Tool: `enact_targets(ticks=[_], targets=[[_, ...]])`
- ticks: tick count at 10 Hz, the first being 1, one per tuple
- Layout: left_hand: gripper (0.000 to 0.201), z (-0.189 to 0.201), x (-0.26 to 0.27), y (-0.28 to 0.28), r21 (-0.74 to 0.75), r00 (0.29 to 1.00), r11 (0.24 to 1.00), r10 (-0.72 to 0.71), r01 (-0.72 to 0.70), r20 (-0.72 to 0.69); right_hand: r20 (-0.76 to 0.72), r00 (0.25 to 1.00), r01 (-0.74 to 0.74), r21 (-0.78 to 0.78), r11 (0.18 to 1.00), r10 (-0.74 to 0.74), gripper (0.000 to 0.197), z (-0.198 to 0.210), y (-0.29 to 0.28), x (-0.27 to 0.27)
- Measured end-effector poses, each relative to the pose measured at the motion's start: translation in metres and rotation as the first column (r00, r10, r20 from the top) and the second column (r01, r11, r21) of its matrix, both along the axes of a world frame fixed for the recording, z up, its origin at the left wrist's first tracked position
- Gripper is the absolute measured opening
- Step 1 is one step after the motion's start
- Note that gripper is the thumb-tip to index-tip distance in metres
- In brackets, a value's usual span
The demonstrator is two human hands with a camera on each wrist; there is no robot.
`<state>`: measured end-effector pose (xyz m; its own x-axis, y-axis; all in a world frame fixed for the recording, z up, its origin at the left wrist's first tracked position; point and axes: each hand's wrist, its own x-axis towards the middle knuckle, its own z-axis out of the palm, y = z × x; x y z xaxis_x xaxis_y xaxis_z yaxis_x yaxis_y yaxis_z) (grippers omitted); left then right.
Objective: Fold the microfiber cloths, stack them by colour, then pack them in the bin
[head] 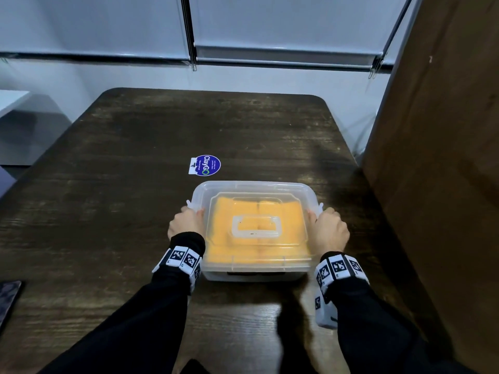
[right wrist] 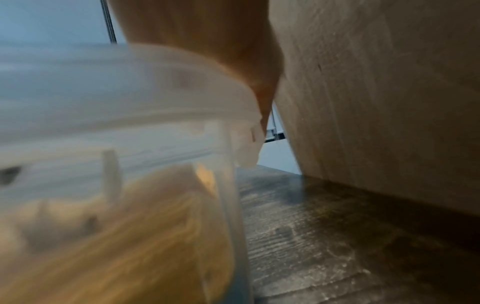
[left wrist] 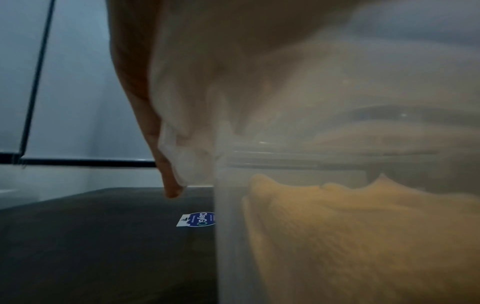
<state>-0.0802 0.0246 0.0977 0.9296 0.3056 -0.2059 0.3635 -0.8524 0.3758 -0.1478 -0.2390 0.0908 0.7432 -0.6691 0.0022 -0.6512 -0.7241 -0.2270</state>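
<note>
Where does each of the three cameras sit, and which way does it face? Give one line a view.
Head: on the head, looking forward and down at the lidded bin on the table; both sleeved forearms, left hand and right hand show.
Left wrist: along the hand, beside the bin's left wall; fingers on the latch.
Right wrist: beside the right wall; hand above the latch.
Shared: head and left wrist show the blue sticker; all show orange cloths.

Looks like an office or meeting room: dark wood-grain worktop (head: 135,184), pale roller blinds (head: 283,28) behind it, a tall wooden panel (head: 445,130) to its right.
</note>
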Motion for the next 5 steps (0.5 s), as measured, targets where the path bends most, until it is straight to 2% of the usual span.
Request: enact_targets(ticks=[3, 4, 5], targets=[[0.050, -0.002, -0.005, 0.000, 0.017, 0.999, 1.000, -0.009, 0.008, 0.054, -0.058, 0.998, -0.038, -0.083, 0.996, 0.034, 0.052, 0.003, -0.001, -0.001], [0.071, -0.005, -0.001, 0.002, 0.024, 0.983, 0.992, -0.130, 0.128, 0.133, -0.160, 0.987, -0.023, -0.058, 0.998, 0.013, 0.062, 0.014, -0.004, 0.002], [0.064, -0.017, 0.004, 0.007, 0.135, 0.945, 0.947, -0.308, 0.293, 0.110, -0.092, 0.995, -0.051, -0.014, 0.999, 0.049, 0.074, 0.041, -0.006, 0.015]])
